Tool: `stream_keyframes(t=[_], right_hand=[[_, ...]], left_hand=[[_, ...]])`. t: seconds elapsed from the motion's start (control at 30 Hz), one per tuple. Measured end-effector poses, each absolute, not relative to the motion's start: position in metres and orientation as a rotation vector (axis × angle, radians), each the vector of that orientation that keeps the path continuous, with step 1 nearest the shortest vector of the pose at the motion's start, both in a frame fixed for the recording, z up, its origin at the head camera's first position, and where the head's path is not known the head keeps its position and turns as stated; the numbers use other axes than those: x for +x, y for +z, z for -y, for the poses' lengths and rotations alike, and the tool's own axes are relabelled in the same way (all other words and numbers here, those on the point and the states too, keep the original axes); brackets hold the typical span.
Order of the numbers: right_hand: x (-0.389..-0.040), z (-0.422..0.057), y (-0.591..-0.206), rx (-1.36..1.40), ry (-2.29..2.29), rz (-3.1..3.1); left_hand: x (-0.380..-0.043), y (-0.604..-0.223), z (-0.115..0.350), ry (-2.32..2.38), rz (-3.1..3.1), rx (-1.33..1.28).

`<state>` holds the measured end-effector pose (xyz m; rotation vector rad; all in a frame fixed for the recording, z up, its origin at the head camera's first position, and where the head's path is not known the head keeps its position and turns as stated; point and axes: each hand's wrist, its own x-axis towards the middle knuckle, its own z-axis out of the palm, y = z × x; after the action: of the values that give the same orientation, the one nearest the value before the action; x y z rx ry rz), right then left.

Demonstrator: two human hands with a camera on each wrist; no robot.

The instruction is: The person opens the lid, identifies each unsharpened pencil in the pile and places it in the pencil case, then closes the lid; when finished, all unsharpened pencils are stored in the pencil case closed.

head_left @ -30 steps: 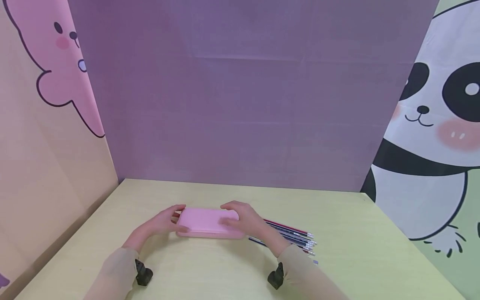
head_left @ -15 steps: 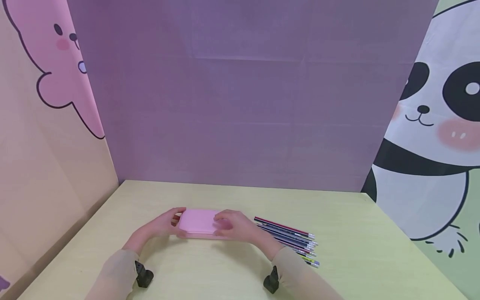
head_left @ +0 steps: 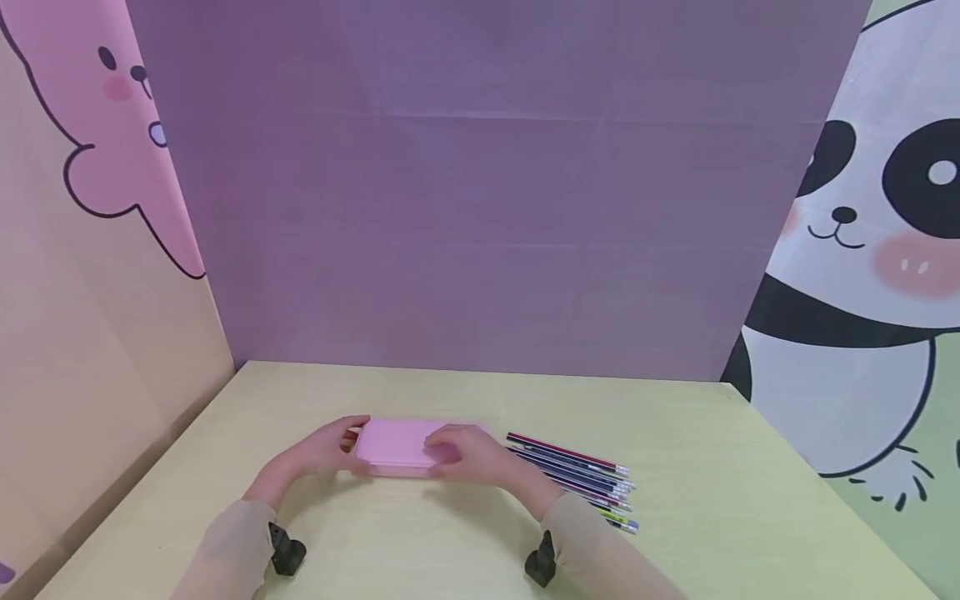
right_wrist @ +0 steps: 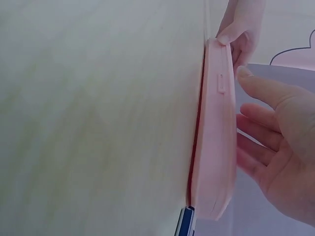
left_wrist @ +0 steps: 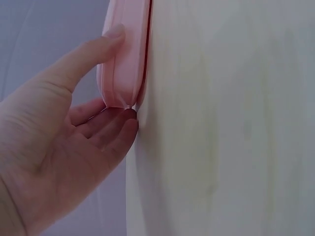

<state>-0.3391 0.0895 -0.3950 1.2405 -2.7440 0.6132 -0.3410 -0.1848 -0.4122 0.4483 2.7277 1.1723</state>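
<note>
A closed pink pencil case [head_left: 397, 442] lies flat on the table, its long side facing me. My left hand [head_left: 330, 446] grips its left end; in the left wrist view the thumb presses the case's front side [left_wrist: 129, 61] and the other fingers curl at the end. My right hand [head_left: 476, 454] is over the right half of the lid. Its fingers are loosely bent against the lid in the right wrist view, and the thumb [right_wrist: 258, 88] extends near the lid's front edge, close to a small clasp [right_wrist: 221, 83].
Several pencils [head_left: 573, 458], mostly dark with white ends, lie side by side to the right of the case, partly behind my right forearm. One dark pencil [right_wrist: 185, 222] shows near the case's end. A purple panel [head_left: 480, 183] stands behind the pale table [head_left: 390, 550].
My right hand has moved left along the lid from the case's right end, uncovering more of the pencils. The left hand has stayed at the left end.
</note>
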Motion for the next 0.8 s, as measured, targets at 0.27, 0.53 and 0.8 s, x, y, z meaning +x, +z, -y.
stream_keyframes(t=[0.27, 0.53, 0.8], right_hand=[[-0.341, -0.091, -0.391, 1.228, 0.662, 2.726], [-0.343, -0.089, -0.388, 1.175, 0.694, 2.697], [-0.341, -0.087, -0.385, 1.145, 0.677, 2.668]], left_hand=[[-0.345, -0.412, 0.190, 1.193, -2.708, 0.464], [-0.349, -0.414, 0.196, 1.252, -2.677, 0.446], [-0.345, -0.411, 0.198, 1.190, -2.734, 0.481]])
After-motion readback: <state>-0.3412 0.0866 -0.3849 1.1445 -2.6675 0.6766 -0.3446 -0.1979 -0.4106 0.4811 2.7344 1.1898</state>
